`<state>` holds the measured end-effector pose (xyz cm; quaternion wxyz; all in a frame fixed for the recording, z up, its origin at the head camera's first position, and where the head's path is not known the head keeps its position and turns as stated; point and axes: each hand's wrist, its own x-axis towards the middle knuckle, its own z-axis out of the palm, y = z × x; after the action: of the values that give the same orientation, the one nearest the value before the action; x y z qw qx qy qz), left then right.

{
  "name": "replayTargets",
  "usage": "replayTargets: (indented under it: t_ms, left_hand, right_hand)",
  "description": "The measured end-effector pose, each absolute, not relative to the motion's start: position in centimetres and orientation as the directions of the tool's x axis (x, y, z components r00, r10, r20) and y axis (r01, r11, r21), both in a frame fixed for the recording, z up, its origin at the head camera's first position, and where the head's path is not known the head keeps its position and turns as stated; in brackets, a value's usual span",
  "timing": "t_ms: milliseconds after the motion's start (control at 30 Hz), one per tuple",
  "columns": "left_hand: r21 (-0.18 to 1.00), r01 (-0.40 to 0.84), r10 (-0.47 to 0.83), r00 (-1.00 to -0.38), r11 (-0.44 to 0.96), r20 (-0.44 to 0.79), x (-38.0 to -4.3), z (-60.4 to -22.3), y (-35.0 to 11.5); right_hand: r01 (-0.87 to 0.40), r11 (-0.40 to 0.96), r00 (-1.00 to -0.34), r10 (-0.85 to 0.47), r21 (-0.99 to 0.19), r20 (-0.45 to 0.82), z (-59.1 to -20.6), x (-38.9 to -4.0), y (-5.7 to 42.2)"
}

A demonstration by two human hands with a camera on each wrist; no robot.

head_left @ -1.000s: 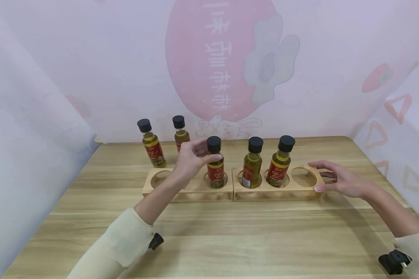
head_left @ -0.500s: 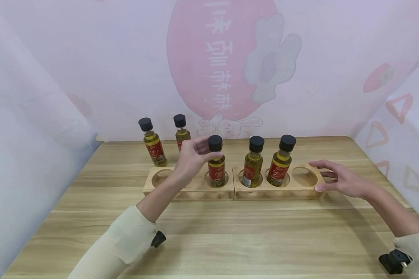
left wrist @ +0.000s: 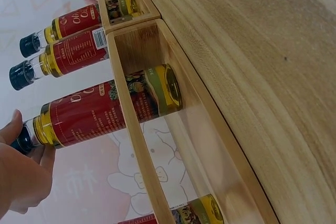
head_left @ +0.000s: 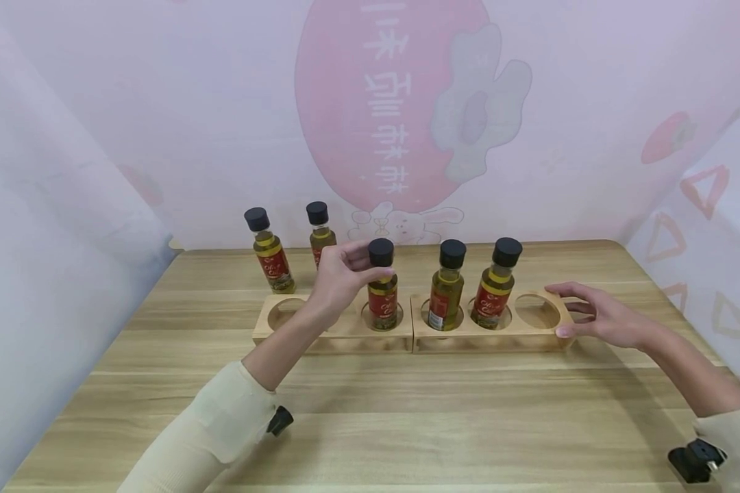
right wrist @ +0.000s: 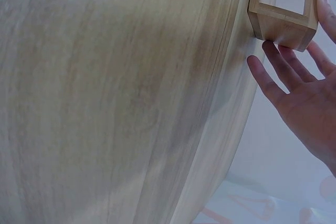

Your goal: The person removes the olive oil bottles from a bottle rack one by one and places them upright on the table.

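In the head view my left hand (head_left: pixel 336 284) pinches an olive oil bottle (head_left: pixel 383 309) near its black cap, thumb in front. That bottle stands upright in the right-hand hole of the left wooden bottle rack (head_left: pixel 351 330); the left wrist view shows its base (left wrist: pixel 170 87) down inside the frame. My right hand (head_left: pixel 607 318) holds the outer end of the right wooden rack (head_left: pixel 487 341), thumb at the near corner and forefinger at the far one. Two more olive oil bottles, a left one (head_left: pixel 445 301) and a right one (head_left: pixel 492 298), stand in that rack; its right-hand hole holds none.
Behind the left rack stand two other bottles, one at the far left (head_left: pixel 274 263) and one partly hidden by my left hand (head_left: pixel 322 239). Both racks sit end to end on a wood-grain table (head_left: pixel 407 424). A printed cloth (head_left: pixel 234 123) hangs at the back and sides.
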<state>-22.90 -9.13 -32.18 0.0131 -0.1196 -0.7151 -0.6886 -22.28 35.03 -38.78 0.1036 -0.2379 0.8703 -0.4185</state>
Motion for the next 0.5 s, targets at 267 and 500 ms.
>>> replayTargets:
  t_ms: [267, 500]
  left_hand:
    - [0.983, 0.18, 0.144, -0.974, 0.024, 0.175, -23.0, -32.05, -8.99]
    - [0.986, 0.163, 0.128, -0.979, 0.019, 0.159, -22.89, -32.01, -8.94]
  right_hand:
    - [-0.331, 0.535, -0.863, -0.505, -0.777, 0.019, -38.71, -22.32, 35.04]
    - [-0.327, 0.532, -0.864, -0.504, -0.781, 0.018, -38.74, -22.33, 35.07]
